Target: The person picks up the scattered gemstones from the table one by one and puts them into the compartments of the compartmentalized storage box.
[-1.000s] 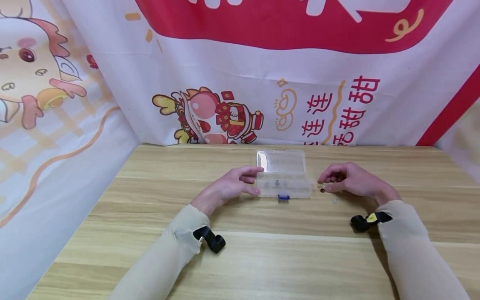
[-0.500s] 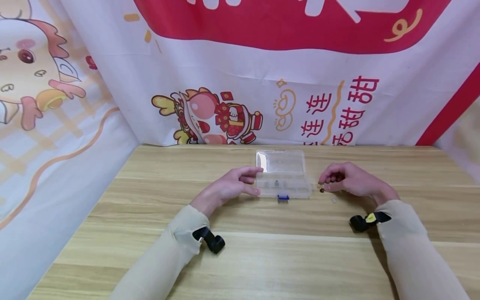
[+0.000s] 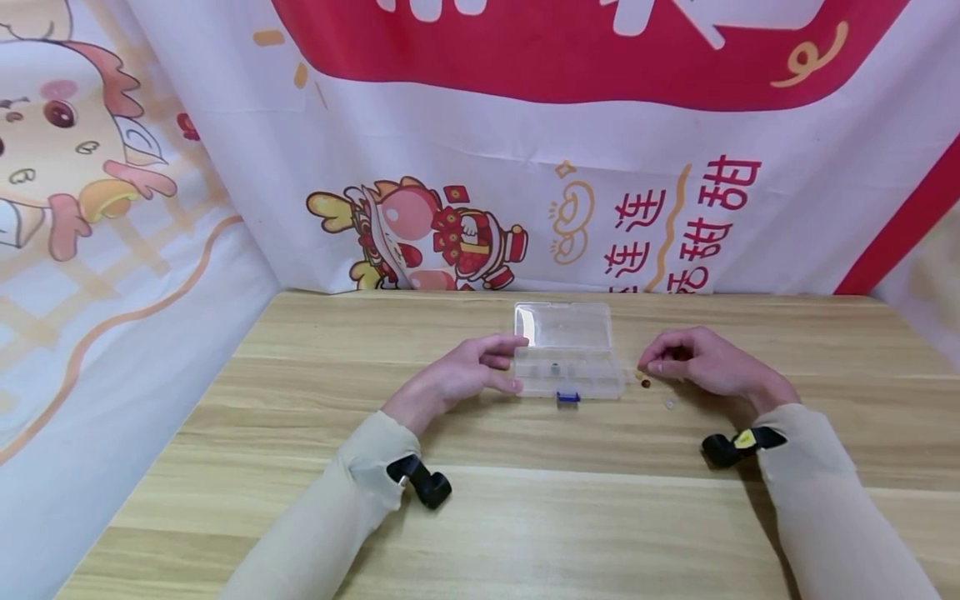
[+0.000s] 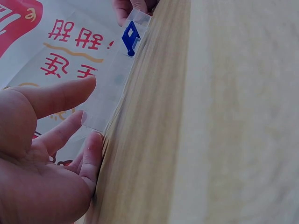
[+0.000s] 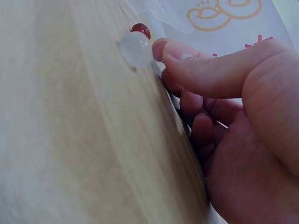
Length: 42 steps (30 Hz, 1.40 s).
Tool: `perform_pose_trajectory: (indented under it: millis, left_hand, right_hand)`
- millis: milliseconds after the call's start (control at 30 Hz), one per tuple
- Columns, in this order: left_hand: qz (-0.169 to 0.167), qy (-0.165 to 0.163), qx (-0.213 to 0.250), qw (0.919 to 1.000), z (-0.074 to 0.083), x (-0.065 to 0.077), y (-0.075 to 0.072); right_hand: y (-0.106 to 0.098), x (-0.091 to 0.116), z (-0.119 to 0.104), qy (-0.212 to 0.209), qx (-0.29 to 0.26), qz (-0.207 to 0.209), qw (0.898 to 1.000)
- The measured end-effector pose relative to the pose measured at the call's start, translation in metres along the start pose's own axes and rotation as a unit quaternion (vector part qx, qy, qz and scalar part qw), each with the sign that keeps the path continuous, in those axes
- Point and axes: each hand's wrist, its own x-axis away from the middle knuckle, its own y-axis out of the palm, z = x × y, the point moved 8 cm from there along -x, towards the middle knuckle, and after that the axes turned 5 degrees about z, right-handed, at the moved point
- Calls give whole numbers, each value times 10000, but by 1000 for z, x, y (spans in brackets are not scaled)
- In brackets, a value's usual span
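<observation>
A clear plastic compartment box (image 3: 600, 387) stands on the table with its lid (image 3: 564, 327) folded back and a blue clasp (image 3: 568, 397) in front. My left hand (image 3: 465, 371) rests at its left end, relaxed fingers touching the box. One small greenish bead (image 3: 555, 367) lies in a compartment. Right of the box, my right hand (image 3: 697, 358) has curled fingers, with thumb and index tips together. Whether a bead is between them is hidden. Below those tips lie an amber bead (image 3: 639, 374) and a dark red bead (image 3: 646, 383). A whitish round bead (image 5: 136, 49) sits nearer me.
The wooden table (image 3: 525, 533) runs back to a printed cloth (image 3: 465, 117), and another cloth (image 3: 150, 350) hangs at the left. Black wrist cameras (image 3: 420, 481) are strapped over both sleeves.
The right fingertips have shifted slightly away from the amber and dark red beads, which show more fully. A pale spot beside the thumb is no longer visible. The left hand stays at the box.
</observation>
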Motion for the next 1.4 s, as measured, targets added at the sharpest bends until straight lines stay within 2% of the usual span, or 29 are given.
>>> perform_pose_trajectory:
  millis: [167, 467, 633, 1167, 1400]
  left_hand:
    - [-5, -11, -10, 10000, 0, 0, 0]
    - [14, -22, -44, 10000, 0, 0, -1]
    - [14, -11, -11, 10000, 0, 0, 0]
    - [12, -30, -6, 10000, -3, -1, 0]
    - [12, -19, -12, 10000, -2, -1, 0]
  right_hand:
    - [-1, 1, 1, 164, -121, 25, 9998]
    - [-6, 1, 4, 408, -288, 303, 9983]
    - [-7, 1, 3, 259, -204, 355, 9988]
    - [-10, 0, 0, 418, -317, 447, 9976]
    - [-11, 2, -10, 237, -374, 479, 9979]
